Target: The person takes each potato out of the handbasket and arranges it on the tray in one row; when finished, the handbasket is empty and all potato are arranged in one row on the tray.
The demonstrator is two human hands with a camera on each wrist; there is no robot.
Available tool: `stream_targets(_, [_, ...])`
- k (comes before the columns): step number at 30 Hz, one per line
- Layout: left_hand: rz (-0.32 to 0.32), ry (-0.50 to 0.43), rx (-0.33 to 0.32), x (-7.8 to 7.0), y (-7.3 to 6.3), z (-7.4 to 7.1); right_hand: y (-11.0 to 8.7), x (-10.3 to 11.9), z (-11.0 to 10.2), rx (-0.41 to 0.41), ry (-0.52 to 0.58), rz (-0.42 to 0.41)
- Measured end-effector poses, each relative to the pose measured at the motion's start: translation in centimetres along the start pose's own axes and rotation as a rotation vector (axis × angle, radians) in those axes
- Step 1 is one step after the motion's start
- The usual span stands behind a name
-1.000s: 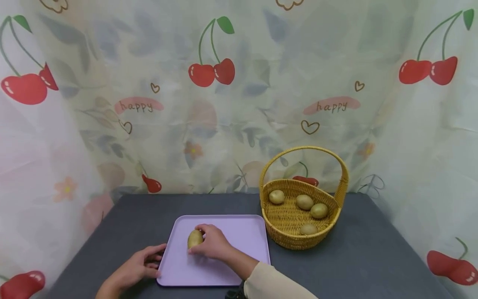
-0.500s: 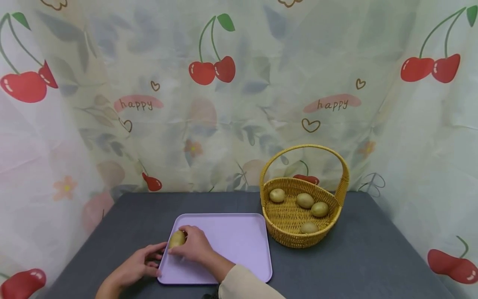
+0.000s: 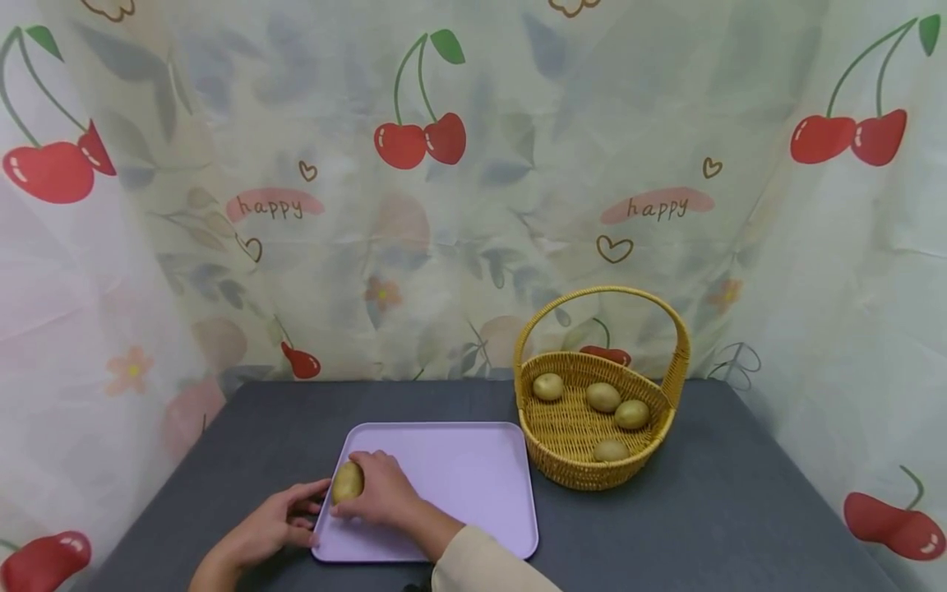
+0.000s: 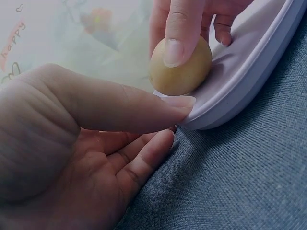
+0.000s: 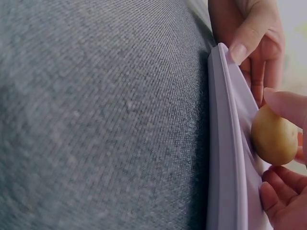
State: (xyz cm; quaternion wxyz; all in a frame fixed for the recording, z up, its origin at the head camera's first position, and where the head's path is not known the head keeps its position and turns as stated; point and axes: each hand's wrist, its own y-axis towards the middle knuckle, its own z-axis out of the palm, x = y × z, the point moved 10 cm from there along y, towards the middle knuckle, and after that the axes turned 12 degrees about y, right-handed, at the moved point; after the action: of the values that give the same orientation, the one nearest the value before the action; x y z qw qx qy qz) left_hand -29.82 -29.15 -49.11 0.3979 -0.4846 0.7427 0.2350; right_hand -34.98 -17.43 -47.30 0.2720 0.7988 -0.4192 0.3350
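Observation:
A potato (image 3: 347, 483) sits at the left side of the lilac tray (image 3: 459, 485), between the thumb and fingers of my right hand (image 3: 385, 491). In the right wrist view the potato (image 5: 274, 135) appears just inside the tray's rim, gripped from its side. My left hand (image 3: 262, 526) holds the tray's left edge. Its thumb lies over the rim in the left wrist view, where the left hand (image 4: 91, 115) has its other fingers curled below and outside the edge. The potato (image 4: 181, 76) is close to that thumb, with the right thumb across it.
Behind and to the right of the tray stands a wicker basket (image 3: 584, 475) with a tall handle, holding several potatoes (image 3: 603, 398). A dark grey cloth (image 3: 666, 526) covers the table. Cherry-printed curtains (image 3: 473, 247) enclose the back and sides.
My right hand has carried the potato leftward across the tray to its left edge, most of it in the first half second. The left hand and basket stay put.

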Motion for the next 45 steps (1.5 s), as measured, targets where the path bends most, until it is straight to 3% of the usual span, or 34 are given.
stream_targets(11, [-0.044,0.002,0.014,0.4,0.4,0.1,-1.1,0.1,-1.7,0.023,0.02,-0.014])
stream_targets(17, [-0.052,0.018,0.015,0.6,0.4,0.2,-2.6,1.2,-4.1,0.05,0.006,-0.122])
stream_targets(21, [-0.066,0.012,0.017,0.7,0.3,0.4,-3.8,2.3,-6.6,0.084,0.021,-0.219])
stream_targets(24, [-0.087,0.015,0.02,0.8,0.3,0.4,-4.7,2.7,-8.7,0.118,0.039,-0.248])
stream_targets(31, [-0.072,0.03,0.016,0.8,0.2,0.2,-6.2,1.7,-13.6,0.24,0.1,-0.16])
stream_targets(38, [-0.077,0.027,0.024,1.0,0.2,0.1,-7.2,0.8,-19.0,0.272,0.102,-0.178])
stream_targets(45, [-0.117,0.021,0.034,1.2,0.2,0.4,-7.4,-1.3,-24.0,0.321,0.122,-0.1])
